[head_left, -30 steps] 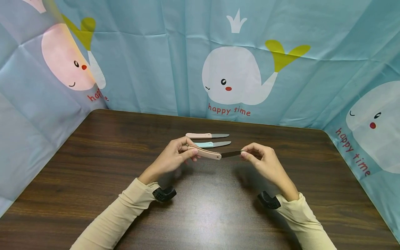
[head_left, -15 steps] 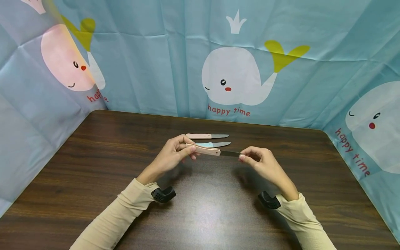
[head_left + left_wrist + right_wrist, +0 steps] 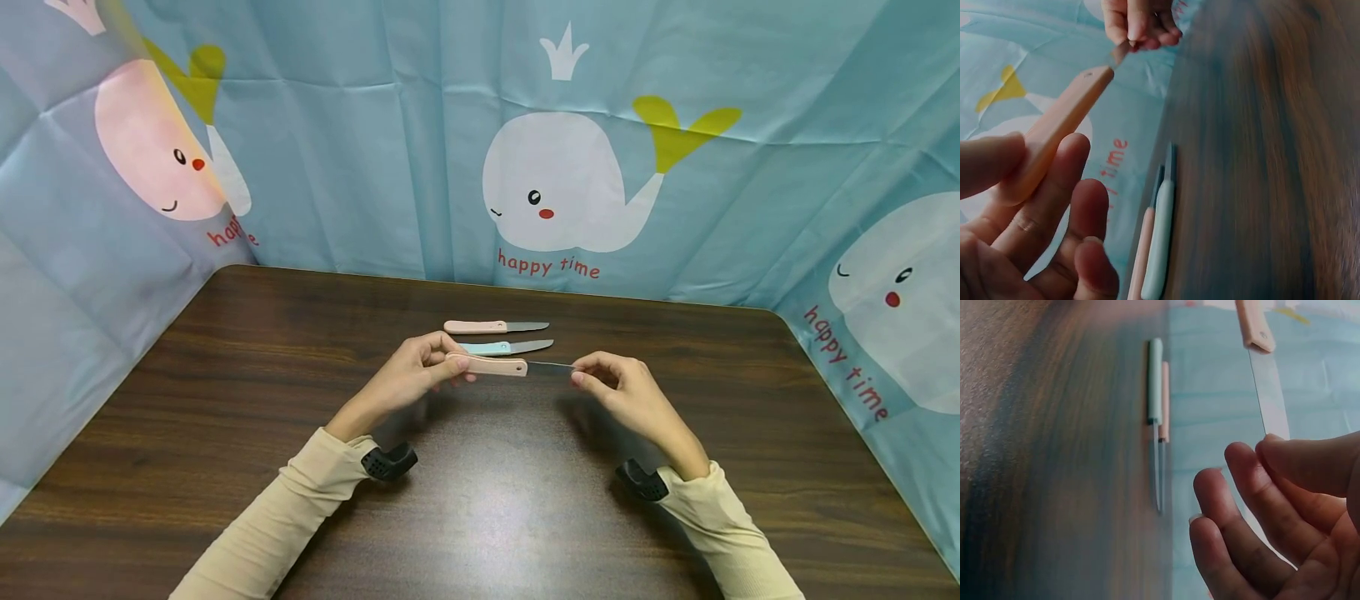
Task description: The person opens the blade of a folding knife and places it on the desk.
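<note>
A folding knife with a pale pink handle point(image 3: 495, 367) is held level above the table, its blade unfolded to the right. My left hand point(image 3: 416, 371) pinches the handle's rear end between thumb and fingers; the left wrist view shows the grip on the handle point(image 3: 1063, 125) closely. With thumb and index finger, my right hand point(image 3: 633, 396) pinches the blade point(image 3: 1270, 394) near its tip, which the fingers hide. Just beyond lie two more unfolded knives, a light blue one point(image 3: 491, 348) partly covered by my left hand, and a pink one point(image 3: 475, 327) behind it.
The dark wood table point(image 3: 495, 500) reaches back to a light blue curtain point(image 3: 360, 167) printed with whales, which hangs along its back and sides. Both knives on the table lie side by side, blades pointing right.
The held knife has turned: its handle and blade, earlier angled to each other, now stand nearly in line, and the blade shows thinner. My right hand has shifted slightly left and down.
</note>
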### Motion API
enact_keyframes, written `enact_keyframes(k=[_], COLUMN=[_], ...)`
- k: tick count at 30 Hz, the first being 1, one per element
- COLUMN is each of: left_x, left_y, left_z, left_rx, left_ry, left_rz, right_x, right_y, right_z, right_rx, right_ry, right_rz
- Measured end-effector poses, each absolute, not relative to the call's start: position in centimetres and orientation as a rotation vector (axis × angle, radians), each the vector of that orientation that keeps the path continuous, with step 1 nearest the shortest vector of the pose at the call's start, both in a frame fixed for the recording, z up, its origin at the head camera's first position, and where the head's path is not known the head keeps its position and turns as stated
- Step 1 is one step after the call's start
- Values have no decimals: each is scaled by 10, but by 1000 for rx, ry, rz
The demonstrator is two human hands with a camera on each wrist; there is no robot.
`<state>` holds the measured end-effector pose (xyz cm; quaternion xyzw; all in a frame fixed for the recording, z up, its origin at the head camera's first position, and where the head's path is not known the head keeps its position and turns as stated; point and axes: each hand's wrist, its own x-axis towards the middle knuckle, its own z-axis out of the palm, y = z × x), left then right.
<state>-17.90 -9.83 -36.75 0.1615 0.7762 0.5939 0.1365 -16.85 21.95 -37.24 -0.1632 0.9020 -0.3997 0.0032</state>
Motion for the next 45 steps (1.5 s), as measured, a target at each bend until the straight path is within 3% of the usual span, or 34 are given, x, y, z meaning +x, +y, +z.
enact_keyframes(k=[14,28,45], left_x=[-183,-188,-190], left_y=[-102,-103,-105], left_z=[-380,-396,-400], left_rx=[618,589,444], left_ry=[2534,2672,2746], left_rz=[1356,1214,1120], right_x=[-176,-178,-178], right_y=[217,216,215], right_z=[-392,-398,-404], right_rx=[-540,-430,-432], right_ry=[2817,2680,2635], right_rz=[-1388,-1535,-1395])
